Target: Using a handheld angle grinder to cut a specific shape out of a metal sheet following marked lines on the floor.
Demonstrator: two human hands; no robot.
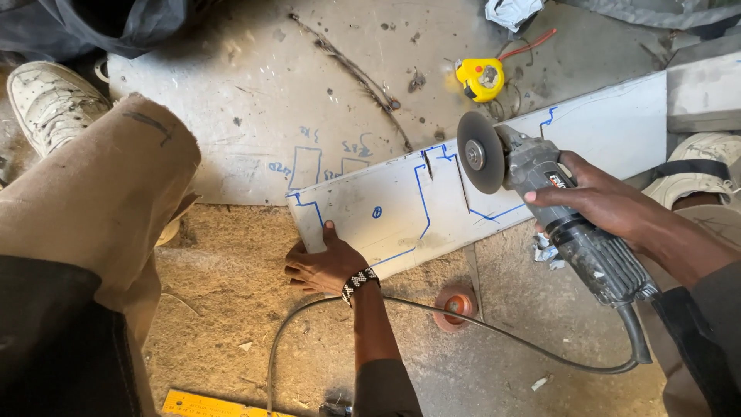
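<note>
A long pale metal strip (532,158) marked with blue lines lies slanted across the floor. My left hand (323,264), with a beaded band at the wrist, presses flat on its near left end. A grey angle grinder (567,224) is gripped in my right hand (606,202). Its dark cutting disc (479,162) stands upright over the strip, beside two narrow cut slots. The grinder's black cable (478,328) loops over the floor below my arms.
A yellow tape measure (480,79) lies on the grey metal sheet (255,93) behind the strip. A round orange disc (455,306) rests on the sandy floor. My bent knee (116,177) and white shoes (48,100) flank the strip. A yellow ruler (208,405) lies at the bottom edge.
</note>
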